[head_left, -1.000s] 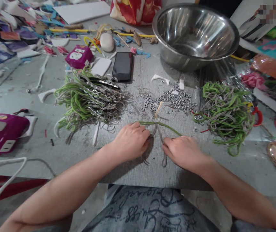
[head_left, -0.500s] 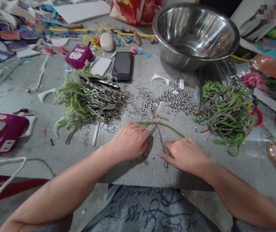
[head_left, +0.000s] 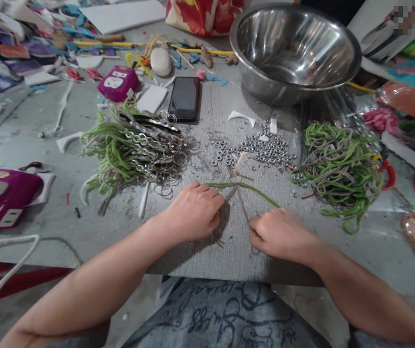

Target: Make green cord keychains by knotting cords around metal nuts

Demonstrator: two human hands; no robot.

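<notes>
Green cord (head_left: 258, 191) and grey cord (head_left: 243, 203) spread from one point by a small wooden stick (head_left: 239, 164) on the table. My left hand (head_left: 202, 210) is closed around the left-hand strands, a green one and a grey one, with loose grey ends poking out below. On the other side my right hand (head_left: 274, 232) pinches the right grey strand, drawn straight. The right green strand runs to the back of that hand; whether the fingers hold it too is hidden. Behind the stick lie many small metal nuts (head_left: 265, 150).
Bundles of green and grey cords lie left (head_left: 113, 150) and right (head_left: 341, 169), the left one with metal-studded bands. A phone (head_left: 185, 99), a steel bowl (head_left: 294, 58) and purple socket blocks (head_left: 118, 83) stand behind. The table's front edge (head_left: 222, 278) is near my body.
My right thumb and fingers have closed on the right grey cord, which was hanging loose and now runs taut to the hand. My left hand has stayed in place.
</notes>
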